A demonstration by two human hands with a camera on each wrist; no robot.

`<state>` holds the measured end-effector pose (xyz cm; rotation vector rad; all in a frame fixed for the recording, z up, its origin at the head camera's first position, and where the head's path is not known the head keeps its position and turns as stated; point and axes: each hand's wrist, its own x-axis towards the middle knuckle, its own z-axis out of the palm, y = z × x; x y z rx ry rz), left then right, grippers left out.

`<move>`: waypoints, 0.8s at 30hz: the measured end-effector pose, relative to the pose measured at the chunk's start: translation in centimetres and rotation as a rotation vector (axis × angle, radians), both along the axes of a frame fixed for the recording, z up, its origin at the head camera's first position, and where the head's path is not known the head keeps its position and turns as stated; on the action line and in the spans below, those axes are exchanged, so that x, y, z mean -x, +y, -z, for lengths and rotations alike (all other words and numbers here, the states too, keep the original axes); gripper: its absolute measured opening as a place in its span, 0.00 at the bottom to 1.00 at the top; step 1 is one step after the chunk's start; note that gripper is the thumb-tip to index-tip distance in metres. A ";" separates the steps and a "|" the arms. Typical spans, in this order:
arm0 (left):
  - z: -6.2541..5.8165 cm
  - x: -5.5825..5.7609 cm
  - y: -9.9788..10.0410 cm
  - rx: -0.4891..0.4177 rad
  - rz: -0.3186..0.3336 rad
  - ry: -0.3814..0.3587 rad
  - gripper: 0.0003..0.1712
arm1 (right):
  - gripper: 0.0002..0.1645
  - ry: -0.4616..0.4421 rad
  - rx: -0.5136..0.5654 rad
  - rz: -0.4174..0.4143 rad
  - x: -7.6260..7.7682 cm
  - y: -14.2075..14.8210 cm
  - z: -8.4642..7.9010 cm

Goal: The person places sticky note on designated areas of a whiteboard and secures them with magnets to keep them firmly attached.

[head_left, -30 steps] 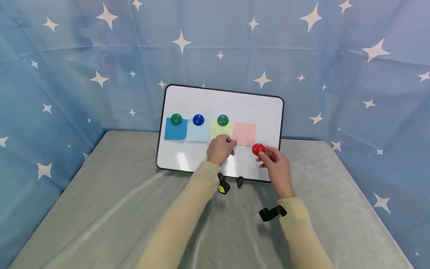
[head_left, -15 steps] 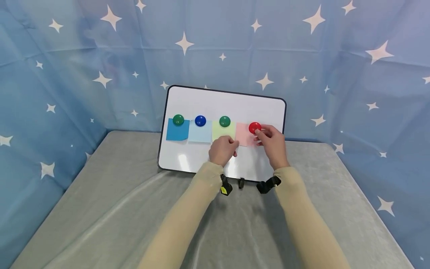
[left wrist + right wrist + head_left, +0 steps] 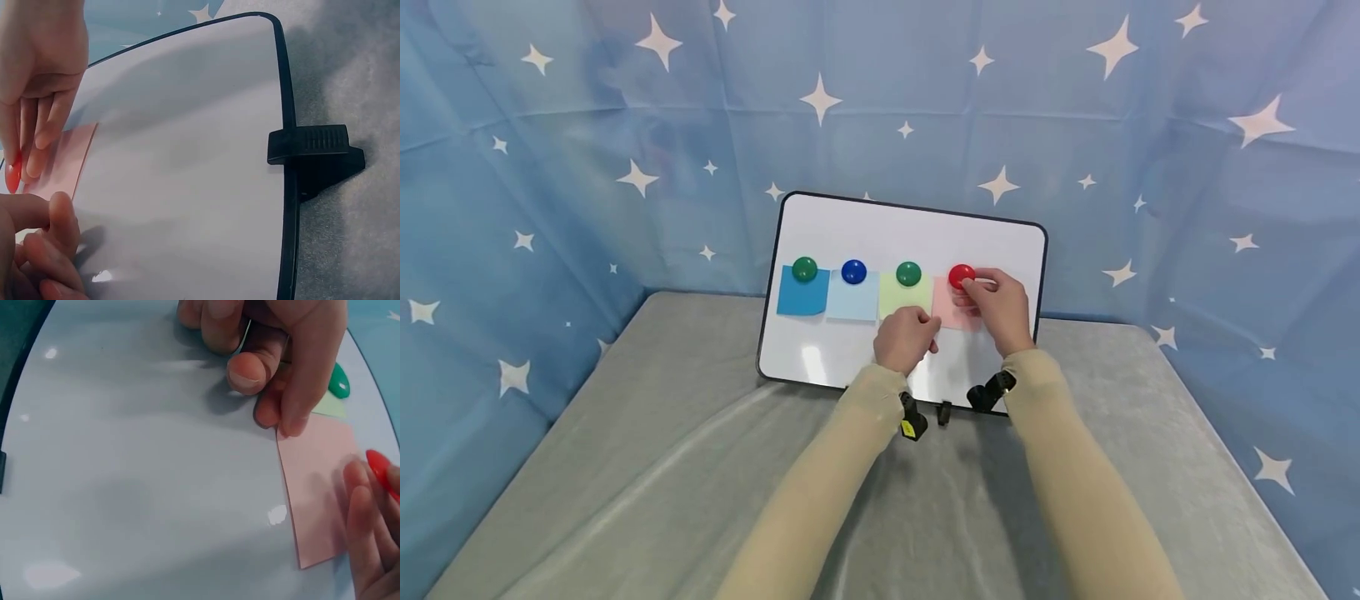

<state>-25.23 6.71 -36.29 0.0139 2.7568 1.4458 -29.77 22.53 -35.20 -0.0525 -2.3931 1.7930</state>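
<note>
My right hand (image 3: 1006,310) pinches a round red magnet (image 3: 961,275) at the upper edge of a pink sticky note (image 3: 947,313). The note lies on a whiteboard (image 3: 917,223). In the right wrist view, the magnet (image 3: 379,464) is tilted between thumb and fingers, just off the note's top edge. My left hand (image 3: 904,340) pinches the pink note's lower left corner between thumb and index finger, its other fingers curled. Left of it, a light green note (image 3: 893,302), a pale blue note (image 3: 853,302) and a darker blue note (image 3: 801,296) hang in a row.
A green magnet (image 3: 908,273), a blue magnet (image 3: 853,272) and another green magnet (image 3: 805,268) sit on the other notes' top edges. A black clip (image 3: 309,144) grips the board's lower edge. Grey cloth (image 3: 685,400) covers the table before a starry curtain (image 3: 880,75).
My right hand has carried the red magnet up and left, from below the pink note's right corner to its upper edge. The left hand stays at the note's lower corner.
</note>
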 end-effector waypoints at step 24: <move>0.5 0.3 -0.1 -0.029 0.003 -0.004 0.16 | 0.36 0.068 -0.162 0.088 3.2 0.3 3.0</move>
